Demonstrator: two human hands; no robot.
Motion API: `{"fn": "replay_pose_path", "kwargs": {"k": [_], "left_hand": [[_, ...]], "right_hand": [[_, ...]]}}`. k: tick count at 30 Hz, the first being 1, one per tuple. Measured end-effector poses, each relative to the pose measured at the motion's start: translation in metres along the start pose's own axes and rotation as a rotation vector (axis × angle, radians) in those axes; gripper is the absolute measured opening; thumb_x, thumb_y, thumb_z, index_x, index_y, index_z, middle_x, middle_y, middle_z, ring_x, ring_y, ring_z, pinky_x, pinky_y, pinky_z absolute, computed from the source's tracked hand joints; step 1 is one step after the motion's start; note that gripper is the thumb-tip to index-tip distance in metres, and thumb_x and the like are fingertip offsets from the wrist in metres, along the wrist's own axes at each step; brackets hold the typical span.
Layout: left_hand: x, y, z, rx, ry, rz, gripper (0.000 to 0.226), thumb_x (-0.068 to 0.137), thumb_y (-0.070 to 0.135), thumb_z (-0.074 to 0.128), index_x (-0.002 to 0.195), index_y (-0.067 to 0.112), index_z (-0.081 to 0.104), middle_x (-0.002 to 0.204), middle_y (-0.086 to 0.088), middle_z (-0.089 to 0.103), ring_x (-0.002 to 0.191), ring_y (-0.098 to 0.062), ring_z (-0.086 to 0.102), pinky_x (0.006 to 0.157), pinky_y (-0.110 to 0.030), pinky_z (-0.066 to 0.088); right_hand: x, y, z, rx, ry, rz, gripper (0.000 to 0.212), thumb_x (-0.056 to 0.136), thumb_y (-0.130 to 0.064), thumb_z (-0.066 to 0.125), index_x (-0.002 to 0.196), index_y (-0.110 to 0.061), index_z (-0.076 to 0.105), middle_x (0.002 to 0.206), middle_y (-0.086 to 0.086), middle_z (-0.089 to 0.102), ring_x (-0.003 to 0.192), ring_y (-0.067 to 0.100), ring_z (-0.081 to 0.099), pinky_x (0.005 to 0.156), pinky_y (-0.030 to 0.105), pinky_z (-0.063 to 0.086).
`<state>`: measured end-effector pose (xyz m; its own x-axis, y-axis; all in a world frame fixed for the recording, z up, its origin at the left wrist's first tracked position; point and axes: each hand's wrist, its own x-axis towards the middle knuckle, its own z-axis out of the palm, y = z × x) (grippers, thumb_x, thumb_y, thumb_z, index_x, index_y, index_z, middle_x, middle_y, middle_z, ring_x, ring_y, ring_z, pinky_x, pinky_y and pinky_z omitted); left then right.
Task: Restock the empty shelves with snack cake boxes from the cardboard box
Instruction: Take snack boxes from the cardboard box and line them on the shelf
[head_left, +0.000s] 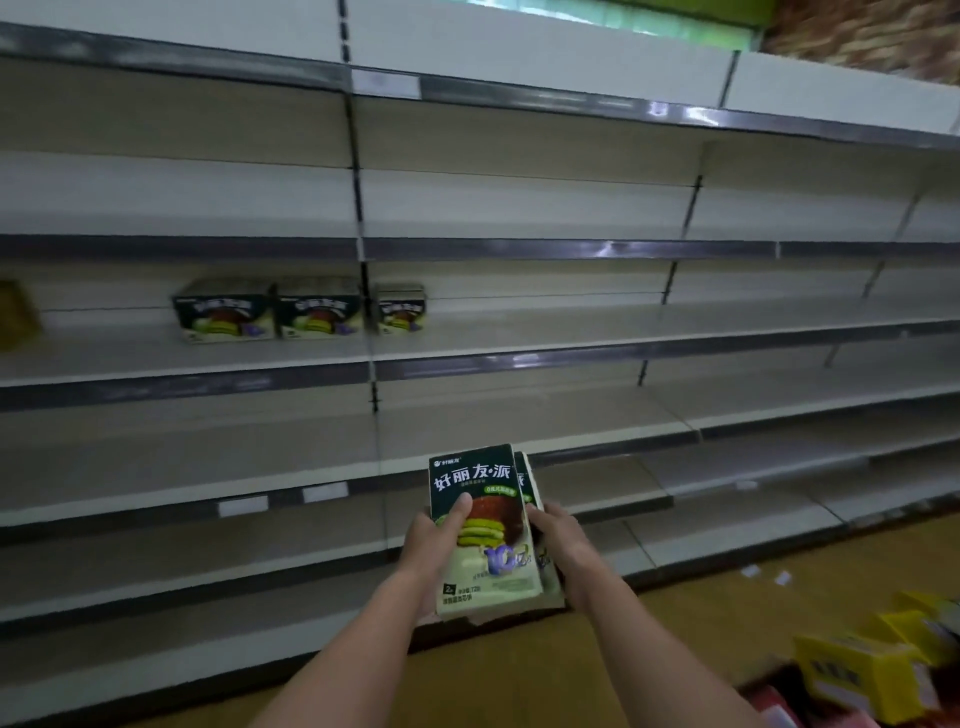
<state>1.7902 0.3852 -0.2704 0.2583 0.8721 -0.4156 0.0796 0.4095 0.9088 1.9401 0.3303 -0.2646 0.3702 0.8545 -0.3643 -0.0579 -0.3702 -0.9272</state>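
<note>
Green snack cake boxes (480, 525) stand upright, long axis vertical.

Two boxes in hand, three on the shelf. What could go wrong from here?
1. The left hand and right hand clamp two held boxes from the sides; the rear one sits offset and could slip out.
2. The three shelved boxes stand close together; sliding new ones in beside them could knock one over.
3. Yellow boxes lie on the floor at right, a likely trip hazard.

- Behind the front snack cake box (480, 525), a second box (525, 480) shows only a sliver.
- Right hand (558, 543): fingertips hidden behind the boxes.
- Yellow boxes (862, 675), lower right of the hands, are blurred and cropped.
- A yellow item (15, 314), far left, is cut off.
</note>
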Motion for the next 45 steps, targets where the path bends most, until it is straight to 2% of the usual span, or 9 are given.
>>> {"fn": "replay_pose_path", "kwargs": {"k": [4,8,11,16,20,24,29,33,45], "left_hand": [[0.006,0.008,-0.051,0.005,0.084,0.012,0.058,0.089,0.048,0.058,0.120,0.003,0.040,0.106,-0.010,0.058,0.088,-0.020,0.060,0.069,-0.032,0.050],[0.011,0.014,-0.101,-0.164,0.084,0.024,0.076,0.085,0.059,0.056,0.137,0.009,0.031,0.124,-0.021,0.058,0.104,-0.036,0.064,0.083,-0.048,0.054],[0.017,0.015,-0.145,-0.378,0.132,0.000,0.063,0.093,0.061,0.034,0.128,0.012,0.051,0.098,-0.016,0.070,0.082,-0.033,0.067,0.073,-0.041,0.053],[0.004,0.019,-0.194,-0.469,-0.046,-0.064,0.043,0.097,0.034,0.044,0.111,0.000,0.065,0.096,-0.023,0.071,0.081,-0.036,0.070,0.066,-0.042,0.057],[0.002,0.020,-0.215,-0.517,-0.179,-0.108,0.059,0.090,0.055,0.046,0.122,0.008,0.062,0.113,-0.021,0.067,0.100,-0.037,0.066,0.076,-0.046,0.055],[0.019,0.024,-0.233,-0.440,-0.193,-0.155,0.079,0.076,0.077,0.044,0.122,0.015,0.064,0.119,-0.016,0.066,0.112,-0.033,0.062,0.096,-0.049,0.048],[0.043,0.028,-0.252,-0.294,-0.034,-0.158,0.085,0.061,0.077,0.059,0.118,0.014,0.066,0.107,-0.015,0.071,0.101,-0.032,0.067,0.088,-0.045,0.053],[0.061,0.032,-0.268,-0.251,0.069,-0.124,0.091,0.049,0.078,0.067,0.115,0.014,0.066,0.102,-0.014,0.073,0.098,-0.033,0.068,0.091,-0.048,0.053],[0.146,0.106,-0.307,-0.377,0.331,-0.031,0.061,0.092,0.062,0.038,0.117,0.012,0.063,0.111,-0.016,0.068,0.092,-0.028,0.065,0.070,-0.034,0.052]], "right_hand": [[0.006,-0.015,0.062,-0.172,-0.246,0.012,0.074,0.082,-0.070,0.049,0.129,-0.013,0.049,0.126,0.009,0.058,0.115,0.025,0.055,0.094,0.036,0.044],[0.013,-0.024,0.111,-0.114,-0.302,0.013,0.045,0.084,-0.026,0.071,0.117,-0.011,0.044,0.105,0.012,0.065,0.087,0.023,0.067,0.071,0.032,0.056],[0.023,-0.026,0.140,0.092,-0.308,0.103,0.069,0.072,-0.035,0.080,0.122,-0.001,0.047,0.110,0.022,0.066,0.092,0.035,0.068,0.076,0.045,0.057],[0.023,-0.034,0.187,0.422,-0.491,0.226,0.045,0.078,-0.036,0.063,0.108,-0.002,0.067,0.111,0.020,0.069,0.093,0.031,0.068,0.093,0.046,0.049],[0.029,-0.041,0.222,0.159,-0.508,0.113,0.039,0.093,-0.039,0.055,0.119,-0.010,0.064,0.116,0.019,0.066,0.106,0.030,0.064,0.097,0.048,0.049],[0.042,-0.057,0.232,0.080,-0.470,-0.042,0.017,0.095,-0.006,0.051,0.104,-0.011,0.066,0.102,0.015,0.070,0.086,0.026,0.068,0.081,0.044,0.054],[0.064,-0.063,0.245,0.157,-0.639,0.095,0.059,0.096,-0.055,0.040,0.123,-0.007,0.063,0.122,0.019,0.063,0.115,0.035,0.059,0.103,0.050,0.043],[0.082,-0.078,0.252,0.148,-0.746,0.116,0.046,0.088,-0.031,0.058,0.123,-0.001,0.057,0.110,0.018,0.067,0.099,0.030,0.066,0.085,0.043,0.053],[0.193,-0.132,0.300,0.277,-0.398,-0.006,0.030,0.089,-0.016,0.039,0.098,-0.001,0.064,0.085,0.019,0.070,0.073,0.030,0.064,0.069,0.034,0.048]]}}
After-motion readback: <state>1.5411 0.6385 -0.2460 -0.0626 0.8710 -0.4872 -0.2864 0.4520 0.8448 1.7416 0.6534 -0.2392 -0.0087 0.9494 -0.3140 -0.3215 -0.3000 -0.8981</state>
